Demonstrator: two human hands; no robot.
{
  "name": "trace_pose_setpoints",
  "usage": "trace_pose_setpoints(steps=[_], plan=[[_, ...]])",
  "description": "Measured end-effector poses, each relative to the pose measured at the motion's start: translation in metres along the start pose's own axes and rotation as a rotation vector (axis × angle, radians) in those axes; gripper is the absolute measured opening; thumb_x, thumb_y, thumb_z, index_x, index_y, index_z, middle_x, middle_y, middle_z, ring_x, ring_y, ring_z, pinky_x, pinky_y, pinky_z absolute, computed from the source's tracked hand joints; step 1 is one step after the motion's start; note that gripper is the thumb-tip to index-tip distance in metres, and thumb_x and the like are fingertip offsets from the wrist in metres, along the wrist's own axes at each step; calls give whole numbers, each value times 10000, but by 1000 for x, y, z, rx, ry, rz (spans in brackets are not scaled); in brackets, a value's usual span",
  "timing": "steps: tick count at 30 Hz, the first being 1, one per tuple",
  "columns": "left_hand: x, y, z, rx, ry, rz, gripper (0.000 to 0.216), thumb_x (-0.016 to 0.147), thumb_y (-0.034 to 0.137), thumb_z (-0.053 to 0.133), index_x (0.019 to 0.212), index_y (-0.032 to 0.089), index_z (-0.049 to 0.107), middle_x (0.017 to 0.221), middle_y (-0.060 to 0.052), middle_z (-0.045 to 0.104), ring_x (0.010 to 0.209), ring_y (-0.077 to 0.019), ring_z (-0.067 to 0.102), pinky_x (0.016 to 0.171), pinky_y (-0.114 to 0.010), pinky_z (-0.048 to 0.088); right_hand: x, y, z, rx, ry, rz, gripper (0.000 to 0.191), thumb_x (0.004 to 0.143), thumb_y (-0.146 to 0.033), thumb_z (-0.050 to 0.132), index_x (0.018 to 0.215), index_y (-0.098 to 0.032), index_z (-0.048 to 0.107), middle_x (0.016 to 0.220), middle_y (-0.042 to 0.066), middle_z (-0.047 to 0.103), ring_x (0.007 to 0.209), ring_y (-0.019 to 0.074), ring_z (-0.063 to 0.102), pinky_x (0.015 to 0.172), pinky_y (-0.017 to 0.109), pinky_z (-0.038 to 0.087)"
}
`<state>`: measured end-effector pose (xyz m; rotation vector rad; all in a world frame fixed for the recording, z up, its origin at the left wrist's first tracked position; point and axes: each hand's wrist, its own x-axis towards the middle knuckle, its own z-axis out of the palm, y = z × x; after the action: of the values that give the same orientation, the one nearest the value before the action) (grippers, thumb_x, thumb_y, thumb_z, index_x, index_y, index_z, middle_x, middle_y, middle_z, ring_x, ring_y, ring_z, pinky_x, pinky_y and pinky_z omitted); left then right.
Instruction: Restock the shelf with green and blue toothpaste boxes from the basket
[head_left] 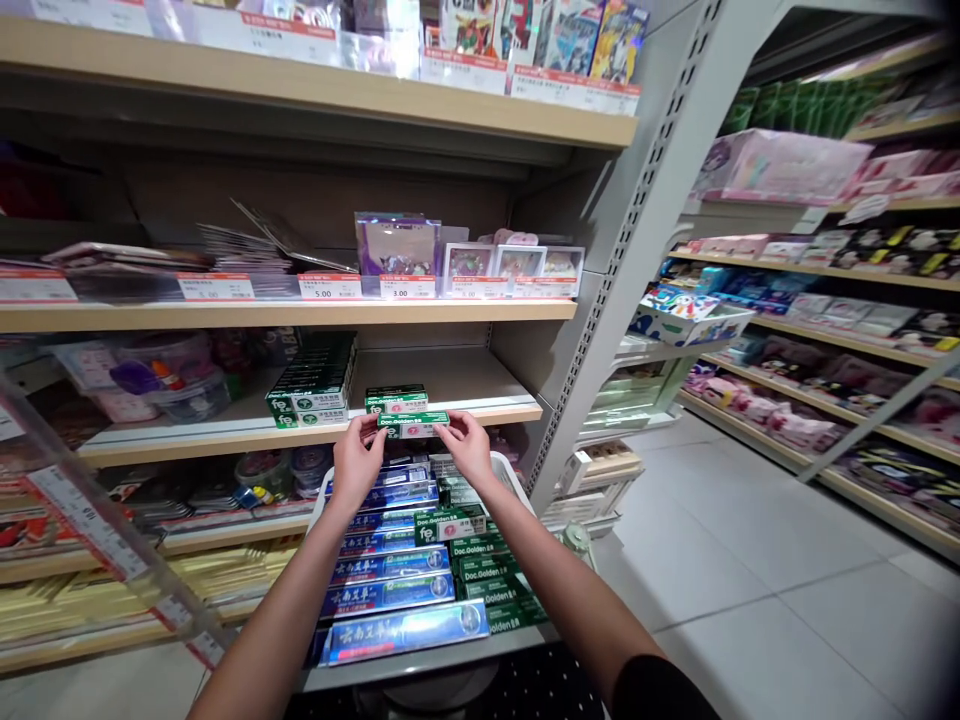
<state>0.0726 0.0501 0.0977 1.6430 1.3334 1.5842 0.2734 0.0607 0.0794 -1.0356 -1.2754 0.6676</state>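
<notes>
Both my hands hold one green toothpaste box [413, 423] level, just in front of the middle shelf [480, 410]. My left hand [355, 462] grips its left end and my right hand [468, 446] grips its right end, fingers closed on it. Right behind it, more green boxes [396, 400] are stacked on the shelf, beside a taller stack of dark green boxes [311, 385]. Below my arms a white basket [517, 478] is filled with several blue toothpaste boxes [390, 580] and green ones [484, 575].
Shelves with price tags [328, 287] run above and below. Plastic tubs [169, 385] sit at the shelf's left. A grey upright [600, 300] ends the rack. To the right an aisle of grey floor tiles [750, 560] leads past more stocked shelves [825, 330].
</notes>
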Motion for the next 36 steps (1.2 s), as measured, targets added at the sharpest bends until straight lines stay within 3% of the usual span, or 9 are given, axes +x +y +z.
trace_pose_setpoints(steps=[6, 12, 18, 24, 36], plan=[[17, -15, -3, 247, 66, 119, 264, 862, 325, 556, 1084, 185, 583, 1006, -102, 681, 925, -248, 671, 873, -417, 515, 26, 6, 24, -85, -20, -36, 387, 758, -414, 679, 1060, -177, 641, 1103, 103, 639, 982, 221, 655, 924, 398, 560], [23, -29, -2, 284, 79, 174, 278, 877, 328, 533, 1123, 202, 566, 1084, -113, 629, 990, -256, 641, 901, -418, 505, 31, 8, 28, -192, -43, -80, 392, 778, -339, 655, 1131, -170, 653, 1260, 142, 589, 1132, 270, 598, 984, 425, 516], [30, -30, -1, 274, 73, 148, 331, 888, 320, 524, 1193, 193, 528, 1131, -119, 615, 1036, -251, 620, 914, -409, 500, 35, 13, 32, -200, -63, -55, 470, 792, -284, 621, 1248, -169, 600, 1304, 125, 573, 1100, 248, 622, 980, 397, 516], [36, -34, 2, 293, 79, 130, 307, 895, 326, 513, 1163, 183, 551, 1097, -121, 644, 990, -251, 642, 888, -397, 506, 40, 18, 37, -290, -40, -99, 432, 802, -237, 606, 1229, -177, 620, 1263, 100, 607, 1155, 244, 586, 1027, 386, 474], [50, -41, 10, 271, 104, 86, 279, 897, 283, 512, 1142, 159, 553, 1054, -130, 663, 940, -240, 669, 857, -378, 528, 44, 26, 43, -286, -18, -121, 442, 815, -232, 609, 1254, -177, 606, 1215, 108, 619, 1077, 233, 621, 989, 369, 499]])
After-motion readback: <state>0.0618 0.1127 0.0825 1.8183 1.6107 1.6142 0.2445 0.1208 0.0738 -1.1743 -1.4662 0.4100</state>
